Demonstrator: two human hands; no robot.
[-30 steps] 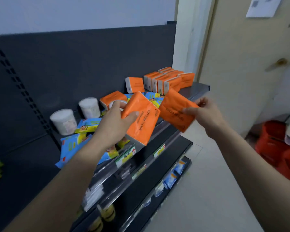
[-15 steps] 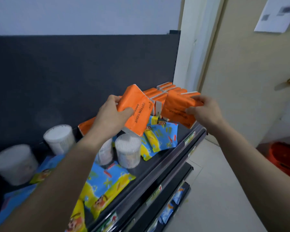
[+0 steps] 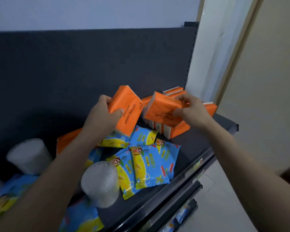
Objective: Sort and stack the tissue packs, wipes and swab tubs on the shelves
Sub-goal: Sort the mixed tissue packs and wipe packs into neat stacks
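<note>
My left hand [image 3: 101,115] grips an orange tissue pack [image 3: 130,111] upright above the dark shelf [image 3: 197,144]. My right hand [image 3: 192,108] holds a second orange tissue pack [image 3: 161,108] just over a row of orange packs [image 3: 177,129] standing at the shelf's right end. Blue and yellow wipes packs [image 3: 151,163] lie loose in the middle. Two white swab tubs [image 3: 100,183] [image 3: 29,154] stand at the front and left. Another orange pack [image 3: 65,143] lies partly hidden behind my left forearm.
A dark back panel [image 3: 90,67] rises behind the shelf. Lower shelves [image 3: 182,206] with price labels jut out below. A cream door [image 3: 266,81] and pale floor [image 3: 216,198] lie to the right of the shelf's end.
Both hands have carried their orange packs toward the row at the right end; the right pack now sits over the row. The view has closed in on the shelf.
</note>
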